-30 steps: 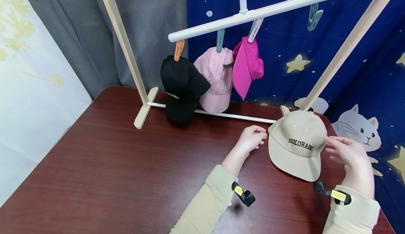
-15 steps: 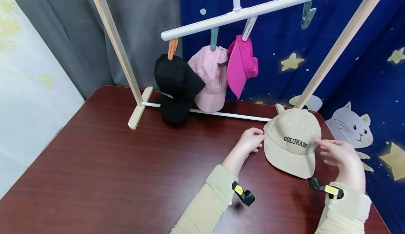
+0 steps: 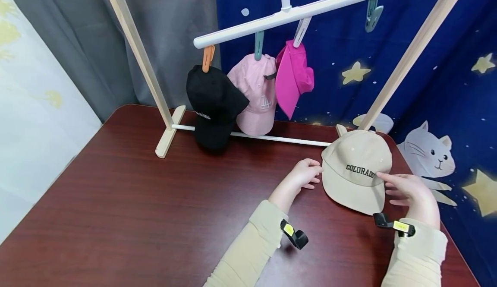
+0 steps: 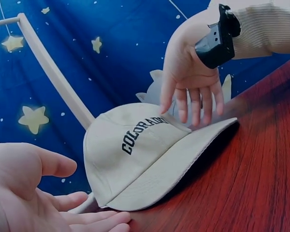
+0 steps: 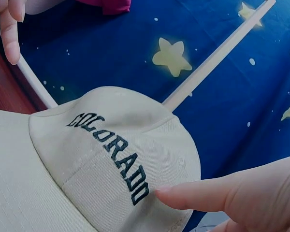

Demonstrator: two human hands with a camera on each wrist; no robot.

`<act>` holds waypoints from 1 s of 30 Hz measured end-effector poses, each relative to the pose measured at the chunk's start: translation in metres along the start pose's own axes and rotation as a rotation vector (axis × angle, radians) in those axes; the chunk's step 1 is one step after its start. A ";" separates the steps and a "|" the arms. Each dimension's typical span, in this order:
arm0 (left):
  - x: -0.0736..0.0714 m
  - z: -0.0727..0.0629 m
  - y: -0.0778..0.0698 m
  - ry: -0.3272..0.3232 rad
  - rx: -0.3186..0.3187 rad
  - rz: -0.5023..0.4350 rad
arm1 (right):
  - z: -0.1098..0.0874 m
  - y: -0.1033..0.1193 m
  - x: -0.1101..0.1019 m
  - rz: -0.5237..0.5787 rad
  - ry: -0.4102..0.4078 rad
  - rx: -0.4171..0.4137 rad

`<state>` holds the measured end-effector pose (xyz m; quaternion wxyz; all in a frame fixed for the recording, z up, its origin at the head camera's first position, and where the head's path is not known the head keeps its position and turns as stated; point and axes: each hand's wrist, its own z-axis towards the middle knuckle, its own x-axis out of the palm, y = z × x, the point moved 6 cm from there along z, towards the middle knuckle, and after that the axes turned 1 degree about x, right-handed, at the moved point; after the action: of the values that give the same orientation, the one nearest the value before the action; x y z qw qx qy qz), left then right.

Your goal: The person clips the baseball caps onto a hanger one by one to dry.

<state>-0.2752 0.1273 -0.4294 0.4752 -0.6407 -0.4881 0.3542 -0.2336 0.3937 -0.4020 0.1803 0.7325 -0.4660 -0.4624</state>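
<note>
A beige baseball cap [image 3: 355,162] with dark COLORADO lettering sits on the table, its brim toward me. At the cap's left edge is my left hand [image 3: 300,175]. In the left wrist view, the left hand's fingers [image 4: 96,220] are extended by the cap's lower edge; whether they touch it is hard to tell. My right hand [image 3: 411,192] is on the other side, one fingertip [image 5: 164,192] touching the crown beside the lettering's end. Its other fingers hang straight in the left wrist view, partly over the cap. Neither hand grips the cap.
From a white hanger [image 3: 295,15] hang a black cap [image 3: 213,105], a light pink cap [image 3: 256,97] and a magenta hat [image 3: 293,77], held by clips. A green clip [image 3: 372,16] holds nothing. The rack's wooden post [image 3: 415,54] rises behind the beige cap.
My right hand has moved left across the cap's crown, from its side to the lettering. My left hand is nearer the cap's left edge. The head view has shifted slightly.
</note>
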 end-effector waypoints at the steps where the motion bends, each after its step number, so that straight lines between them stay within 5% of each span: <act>1: 0.000 0.000 0.000 0.013 -0.005 -0.009 | 0.001 0.000 0.001 0.004 0.002 0.006; 13: 0.002 0.001 0.002 0.103 -0.038 -0.044 | 0.008 -0.003 0.005 0.012 0.014 0.034; 30: -0.001 0.003 0.009 0.144 -0.070 -0.079 | 0.011 -0.010 0.007 0.022 0.039 0.038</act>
<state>-0.2755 0.1262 -0.4388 0.5002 -0.6608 -0.4896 0.2709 -0.2368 0.3944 -0.4177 0.1805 0.7395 -0.4791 -0.4371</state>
